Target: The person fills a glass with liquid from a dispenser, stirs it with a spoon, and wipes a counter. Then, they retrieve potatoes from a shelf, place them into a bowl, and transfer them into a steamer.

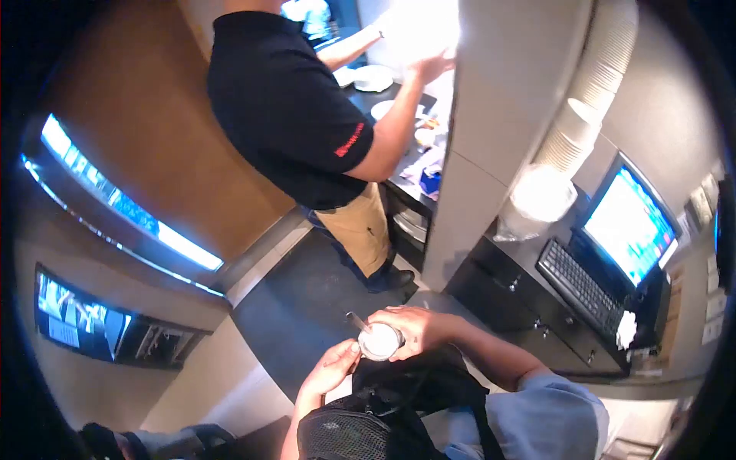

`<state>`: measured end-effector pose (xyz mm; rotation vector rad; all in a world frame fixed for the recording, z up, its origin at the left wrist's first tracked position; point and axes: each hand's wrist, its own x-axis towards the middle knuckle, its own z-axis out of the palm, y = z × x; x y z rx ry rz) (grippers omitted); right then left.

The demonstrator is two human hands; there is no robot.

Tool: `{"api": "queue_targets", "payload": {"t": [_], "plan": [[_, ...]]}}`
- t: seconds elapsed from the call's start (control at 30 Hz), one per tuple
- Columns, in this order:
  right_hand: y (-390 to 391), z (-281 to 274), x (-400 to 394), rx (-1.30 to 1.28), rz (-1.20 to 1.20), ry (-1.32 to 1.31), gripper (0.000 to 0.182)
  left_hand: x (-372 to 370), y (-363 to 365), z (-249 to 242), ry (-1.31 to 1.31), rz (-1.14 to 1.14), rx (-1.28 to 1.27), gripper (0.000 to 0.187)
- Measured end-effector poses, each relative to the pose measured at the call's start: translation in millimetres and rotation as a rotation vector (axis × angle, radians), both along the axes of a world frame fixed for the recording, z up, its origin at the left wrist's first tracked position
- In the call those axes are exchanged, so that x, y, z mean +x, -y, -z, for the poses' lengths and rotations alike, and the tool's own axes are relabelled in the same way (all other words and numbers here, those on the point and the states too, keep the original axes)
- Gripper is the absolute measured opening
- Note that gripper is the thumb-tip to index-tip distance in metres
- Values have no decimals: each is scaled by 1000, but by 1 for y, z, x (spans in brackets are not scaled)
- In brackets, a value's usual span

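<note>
In front of my body, low in the view, is a cup (379, 342) with a whitish top and a straw (356, 320) sticking out toward the upper left. My right hand (414, 328) is wrapped around the cup's right side. From the left, my left hand (335, 364) grips its edge with the thumb near the rim; the fingers beneath are partly hidden. A black bag (406, 383) with a mesh pocket hangs against my front, just below the cup.
A person (284, 100) in a black shirt stands ahead, reaching over a counter (376, 100) with plates. To the right are tall stacked cups (571, 138), a monitor (632, 222) and a keyboard (579, 282) on a dark cabinet (498, 280). A dark mat (299, 307) covers the floor.
</note>
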<state>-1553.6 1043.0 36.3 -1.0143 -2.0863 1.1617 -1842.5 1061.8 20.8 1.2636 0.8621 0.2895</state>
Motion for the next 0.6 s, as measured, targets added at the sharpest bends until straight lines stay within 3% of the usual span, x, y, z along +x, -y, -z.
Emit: {"api": "queue_targets", "payload": {"t": [0.2,0.3,0.37,0.47,0.6], "plan": [[-71,-17,-8,25,-235,151,85,-11,-10,9,49,-84,52,34],[-99,1,-18,103,-323,69,83,-15,-19,1,-43,-190,204,31],[-115,2,-25,86,-326,58,83,-15,-22,0,-47,-246,477,30],[-136,6,-43,37,-353,110,86,-23,-28,5,-95,-373,484,32],[-163,-2,-72,13,-409,57,86,-32,-45,21,45,-593,244,40]]}}
